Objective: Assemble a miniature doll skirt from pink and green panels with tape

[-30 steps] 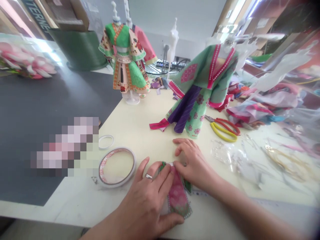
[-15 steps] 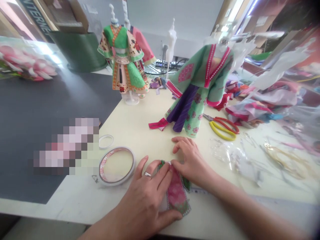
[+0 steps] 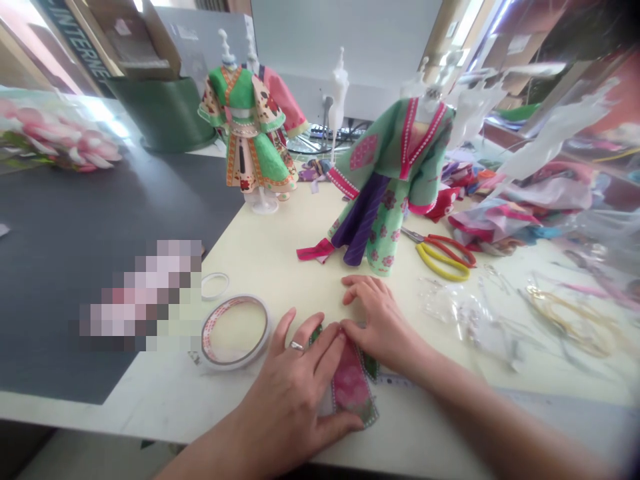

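Near edge: the cream counter (image 3: 280,247) ends just below the left hand (image 3: 295,397), and the wrist hangs over that edge.
Left side: a large tape roll (image 3: 235,331) lies flat just beside the left hand, with a small tape ring (image 3: 215,285) beyond it. Past both, a dark mat (image 3: 75,220) covers the surface.
Ahead: a strip of bare counter lies open between the hands and the green robe (image 3: 395,173) on its stand. A second dressed stand (image 3: 250,127) is well behind, to the left.
Right side: clear plastic bags (image 3: 465,313) lie near the right hand (image 3: 383,323). The red and yellow scissors (image 3: 443,252) are farther back, near the robe's hem.
Fabric piece: the small pink piece with green trim (image 3: 351,390) lies flat on the counter, close to the near edge and between the two hands.
Left fingers: the fingers (image 3: 325,350) are spread and laid over the piece's left side, with the thumb along its lower end. They press and do not pinch.
Right fingers: these are splayed flat on the counter, with the thumb side touching the piece's upper end. Nothing is clasped.
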Motion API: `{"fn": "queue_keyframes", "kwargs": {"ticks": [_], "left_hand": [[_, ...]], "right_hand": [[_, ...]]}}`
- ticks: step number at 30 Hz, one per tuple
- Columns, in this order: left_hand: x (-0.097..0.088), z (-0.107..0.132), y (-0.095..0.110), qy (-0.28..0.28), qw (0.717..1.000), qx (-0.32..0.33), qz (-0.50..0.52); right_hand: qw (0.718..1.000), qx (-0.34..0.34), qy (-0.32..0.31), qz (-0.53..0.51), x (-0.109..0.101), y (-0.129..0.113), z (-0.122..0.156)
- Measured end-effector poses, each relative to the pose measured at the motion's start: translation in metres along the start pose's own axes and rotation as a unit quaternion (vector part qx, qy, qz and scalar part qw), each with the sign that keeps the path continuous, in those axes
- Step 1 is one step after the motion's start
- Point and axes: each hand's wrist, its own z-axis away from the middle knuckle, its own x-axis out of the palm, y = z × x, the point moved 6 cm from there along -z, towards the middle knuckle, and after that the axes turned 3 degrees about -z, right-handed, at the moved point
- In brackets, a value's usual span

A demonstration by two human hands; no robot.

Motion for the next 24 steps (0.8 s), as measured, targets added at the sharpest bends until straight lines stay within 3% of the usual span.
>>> {"fn": "queue_keyframes", "kwargs": {"ticks": [24], "left_hand": [[-0.0029, -0.0001, 0.0005, 0.022, 1.0, -0.004, -0.018]], "right_hand": [[1.0, 0.015, 0.005, 0.005, 0.0025, -0.0005, -0.0002]]}}
